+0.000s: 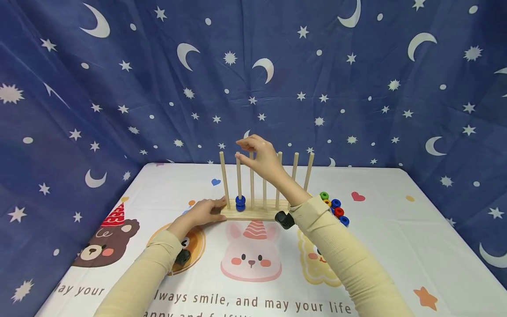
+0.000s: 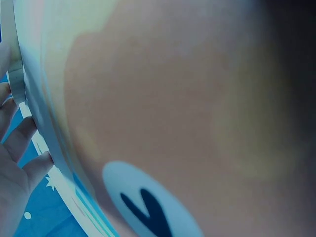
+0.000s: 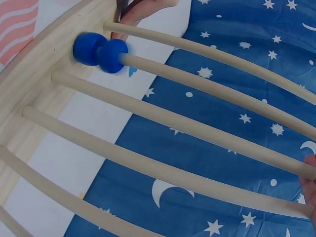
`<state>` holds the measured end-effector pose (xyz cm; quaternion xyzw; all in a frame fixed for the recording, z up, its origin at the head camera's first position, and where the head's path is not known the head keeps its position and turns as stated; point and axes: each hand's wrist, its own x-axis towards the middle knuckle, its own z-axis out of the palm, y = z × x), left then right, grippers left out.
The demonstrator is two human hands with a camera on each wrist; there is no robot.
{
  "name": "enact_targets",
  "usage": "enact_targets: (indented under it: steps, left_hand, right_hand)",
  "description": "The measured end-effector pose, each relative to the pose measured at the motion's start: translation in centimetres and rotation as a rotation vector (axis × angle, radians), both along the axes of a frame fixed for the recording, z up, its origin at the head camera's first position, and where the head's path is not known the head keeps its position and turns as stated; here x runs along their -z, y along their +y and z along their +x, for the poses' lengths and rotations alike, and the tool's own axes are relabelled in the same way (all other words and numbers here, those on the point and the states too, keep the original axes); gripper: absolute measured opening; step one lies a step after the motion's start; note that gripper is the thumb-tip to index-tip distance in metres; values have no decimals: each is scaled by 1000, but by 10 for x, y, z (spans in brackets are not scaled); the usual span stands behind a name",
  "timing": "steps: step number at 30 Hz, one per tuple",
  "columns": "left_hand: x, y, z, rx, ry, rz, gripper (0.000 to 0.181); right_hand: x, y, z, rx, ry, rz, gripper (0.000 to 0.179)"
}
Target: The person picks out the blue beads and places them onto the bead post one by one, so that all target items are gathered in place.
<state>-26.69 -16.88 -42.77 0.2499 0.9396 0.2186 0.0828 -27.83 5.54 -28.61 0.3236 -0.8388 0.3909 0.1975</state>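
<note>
A wooden peg rack with several upright pegs stands on the table. Two blue beads sit low on its second peg from the left; in the right wrist view the upper bead is blurred, just over the lower bead. My right hand is raised at the top of that peg, thumb and fingers parted with nothing between them. At the rack's left end, my left hand holds the base, thumb at the front and fingers toward the back.
Loose beads in green, orange, blue and red lie beyond the rack's right end, partly behind my right forearm. A white printed cloth covers the table. Behind it hangs a blue curtain with moons and stars.
</note>
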Motion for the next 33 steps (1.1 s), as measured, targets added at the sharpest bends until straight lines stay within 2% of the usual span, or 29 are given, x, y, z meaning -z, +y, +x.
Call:
enact_targets:
  steps: [7,14,25,33]
  left_hand:
    - [0,0,0,-21,-11,-10,57]
    - [3,1,-3,-5,-10,-16,57]
    - [2,-3,0,-16,-17,-5,57]
    - [0,-2,-1,11,2,-11,56]
  right_hand:
    - [-1,1,1,-17,-17,-20,29]
    - [-1,3,0,-8,-55,-42,29]
    - [2,1,-1,-48,-84,-121,29]
    - [1,6,-2,-107,-167,-259,31]
